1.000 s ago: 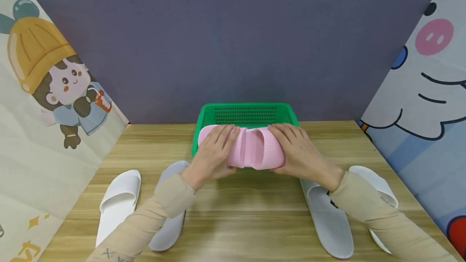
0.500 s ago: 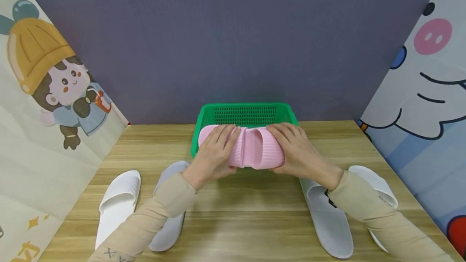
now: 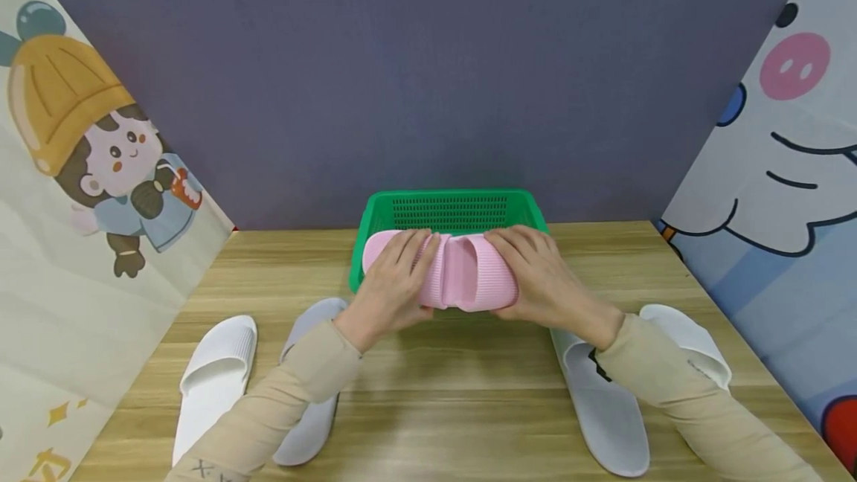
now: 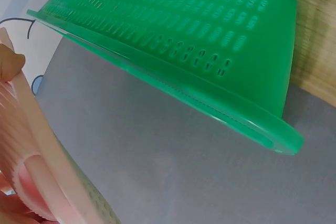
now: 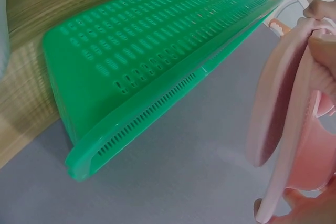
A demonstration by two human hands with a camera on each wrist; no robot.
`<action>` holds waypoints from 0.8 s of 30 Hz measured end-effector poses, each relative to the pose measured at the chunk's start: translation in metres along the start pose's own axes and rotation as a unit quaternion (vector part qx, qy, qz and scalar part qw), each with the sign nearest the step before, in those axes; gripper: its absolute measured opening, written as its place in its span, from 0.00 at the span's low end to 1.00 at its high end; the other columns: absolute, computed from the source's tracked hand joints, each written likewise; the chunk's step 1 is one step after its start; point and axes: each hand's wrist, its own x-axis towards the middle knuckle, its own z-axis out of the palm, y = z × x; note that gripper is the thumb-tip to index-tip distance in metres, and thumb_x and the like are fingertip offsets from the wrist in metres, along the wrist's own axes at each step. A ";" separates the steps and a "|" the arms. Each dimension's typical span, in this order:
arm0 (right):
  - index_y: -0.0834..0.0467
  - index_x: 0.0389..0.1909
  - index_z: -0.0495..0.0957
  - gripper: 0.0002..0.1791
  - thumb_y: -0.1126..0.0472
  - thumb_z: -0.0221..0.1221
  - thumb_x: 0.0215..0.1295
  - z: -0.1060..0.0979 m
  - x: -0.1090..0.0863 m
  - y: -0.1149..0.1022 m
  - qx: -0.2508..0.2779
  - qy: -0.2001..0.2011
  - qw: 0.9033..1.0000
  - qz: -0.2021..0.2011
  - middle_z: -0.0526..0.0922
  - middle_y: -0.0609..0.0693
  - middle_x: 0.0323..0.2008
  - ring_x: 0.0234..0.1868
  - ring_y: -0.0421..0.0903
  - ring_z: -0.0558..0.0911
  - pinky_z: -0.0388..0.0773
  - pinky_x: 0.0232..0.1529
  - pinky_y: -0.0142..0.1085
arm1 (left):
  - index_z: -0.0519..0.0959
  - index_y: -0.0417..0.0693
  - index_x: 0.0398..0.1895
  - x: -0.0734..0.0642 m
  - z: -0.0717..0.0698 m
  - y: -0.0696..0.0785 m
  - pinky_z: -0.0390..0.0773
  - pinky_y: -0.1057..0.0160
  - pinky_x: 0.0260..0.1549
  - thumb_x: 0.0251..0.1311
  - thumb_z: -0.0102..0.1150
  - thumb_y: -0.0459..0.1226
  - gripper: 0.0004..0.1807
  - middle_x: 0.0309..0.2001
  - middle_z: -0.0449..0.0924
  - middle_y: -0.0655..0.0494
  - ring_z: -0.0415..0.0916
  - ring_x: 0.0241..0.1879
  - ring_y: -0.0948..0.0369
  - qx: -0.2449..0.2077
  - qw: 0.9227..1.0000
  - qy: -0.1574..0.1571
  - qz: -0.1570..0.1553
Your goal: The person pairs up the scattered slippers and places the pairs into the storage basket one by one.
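Note:
Two pink slippers with ribbed straps are held together just in front of the basket, at chest side of its near wall in the head view. My left hand (image 3: 395, 285) grips the left pink slipper (image 3: 434, 277), fingers over its top and thumb beneath. The right pink slipper (image 3: 497, 274) is gripped at its outer end by my right hand (image 3: 542, 281). The slippers overlap the green basket (image 3: 451, 194), hiding much of its near side. In the right wrist view, the two pink soles (image 5: 268, 108) lie side by side, with a narrow gap between them.
On the wooden table (image 3: 455, 422), a white slipper (image 3: 214, 381) and a greyish slipper (image 3: 309, 434) lie at left, partly under the left sleeve. Another greyish slipper (image 3: 609, 422) and a white slipper (image 3: 692, 341) lie at right. A dark wall (image 3: 428, 80) rises behind the basket.
My right hand and the right pink slipper have shifted slightly left, toward the left hand. The left hand keeps its grip almost in place; the other slippers stay where they were.

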 end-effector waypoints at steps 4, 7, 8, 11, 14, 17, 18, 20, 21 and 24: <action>0.62 0.58 0.65 0.54 0.47 0.74 0.23 0.002 0.002 0.000 0.001 0.004 1.000 -0.004 0.71 0.58 0.54 0.56 0.59 0.66 0.64 0.56 0.55 | 0.63 0.35 0.61 0.001 -0.001 0.001 0.63 0.56 0.63 0.22 0.73 0.54 0.57 0.56 0.68 0.41 0.66 0.56 0.47 -0.001 1.000 -0.005 -0.004; 0.63 0.58 0.65 0.54 0.47 0.74 0.22 0.003 0.002 0.000 -0.001 0.009 1.000 -0.004 0.71 0.58 0.53 0.55 0.60 0.67 0.65 0.55 0.55 | 0.63 0.35 0.61 0.001 -0.001 0.001 0.64 0.56 0.63 0.22 0.73 0.54 0.57 0.56 0.68 0.41 0.66 0.55 0.48 -0.003 1.000 -0.005 -0.007; 0.62 0.58 0.65 0.54 0.46 0.74 0.22 0.003 0.002 0.000 -0.001 0.010 1.000 -0.004 0.71 0.58 0.53 0.55 0.60 0.67 0.65 0.54 0.55 | 0.63 0.35 0.61 0.001 0.000 0.001 0.64 0.56 0.63 0.21 0.73 0.54 0.57 0.56 0.68 0.41 0.66 0.55 0.48 -0.003 1.000 -0.005 -0.007; 0.62 0.57 0.66 0.55 0.46 0.74 0.21 0.004 0.001 0.000 -0.001 0.012 1.000 -0.002 0.71 0.58 0.53 0.55 0.60 0.67 0.65 0.53 0.56 | 0.64 0.35 0.61 0.001 0.000 0.002 0.64 0.55 0.62 0.20 0.74 0.54 0.58 0.56 0.69 0.40 0.67 0.55 0.48 -0.005 1.000 -0.001 -0.006; 0.62 0.58 0.65 0.54 0.46 0.74 0.21 0.005 0.001 0.000 0.000 0.011 1.000 0.001 0.71 0.57 0.53 0.55 0.60 0.67 0.65 0.54 0.56 | 0.64 0.35 0.61 0.000 0.001 0.002 0.64 0.55 0.62 0.19 0.74 0.54 0.58 0.56 0.68 0.40 0.66 0.56 0.47 -0.009 1.000 0.000 -0.009; 0.61 0.58 0.65 0.54 0.47 0.73 0.22 0.005 0.001 -0.001 0.001 0.009 1.000 0.002 0.71 0.57 0.53 0.56 0.59 0.67 0.64 0.55 0.56 | 0.64 0.35 0.60 -0.001 0.001 0.002 0.64 0.55 0.62 0.19 0.74 0.53 0.58 0.56 0.68 0.40 0.66 0.56 0.47 -0.014 1.000 0.001 -0.012; 0.61 0.58 0.65 0.54 0.47 0.73 0.22 0.005 0.001 -0.001 0.000 0.010 1.000 0.003 0.72 0.57 0.53 0.56 0.59 0.67 0.64 0.55 0.56 | 0.63 0.35 0.60 -0.001 0.002 0.002 0.64 0.55 0.63 0.19 0.74 0.52 0.58 0.56 0.68 0.40 0.66 0.56 0.47 -0.014 1.000 0.001 -0.013; 0.61 0.58 0.65 0.54 0.47 0.73 0.22 0.005 0.002 -0.001 -0.001 0.010 1.000 0.002 0.72 0.57 0.53 0.55 0.59 0.67 0.65 0.54 0.56 | 0.64 0.35 0.60 0.000 0.002 0.002 0.64 0.55 0.62 0.19 0.74 0.52 0.57 0.56 0.68 0.40 0.66 0.56 0.47 -0.016 1.000 0.001 -0.012; 0.61 0.58 0.66 0.54 0.47 0.73 0.22 0.004 0.002 -0.001 -0.001 0.011 1.000 0.003 0.72 0.57 0.53 0.55 0.59 0.67 0.65 0.54 0.56 | 0.64 0.35 0.60 0.000 0.002 0.002 0.64 0.55 0.62 0.19 0.74 0.52 0.57 0.56 0.69 0.40 0.66 0.56 0.47 -0.016 1.000 0.002 -0.012; 0.61 0.58 0.66 0.53 0.47 0.73 0.22 0.005 0.002 -0.001 -0.002 0.012 1.000 0.002 0.72 0.57 0.53 0.55 0.59 0.67 0.64 0.55 0.56 | 0.64 0.35 0.60 0.000 0.002 0.002 0.64 0.55 0.62 0.20 0.73 0.51 0.57 0.56 0.69 0.40 0.67 0.55 0.47 -0.016 1.000 0.002 -0.013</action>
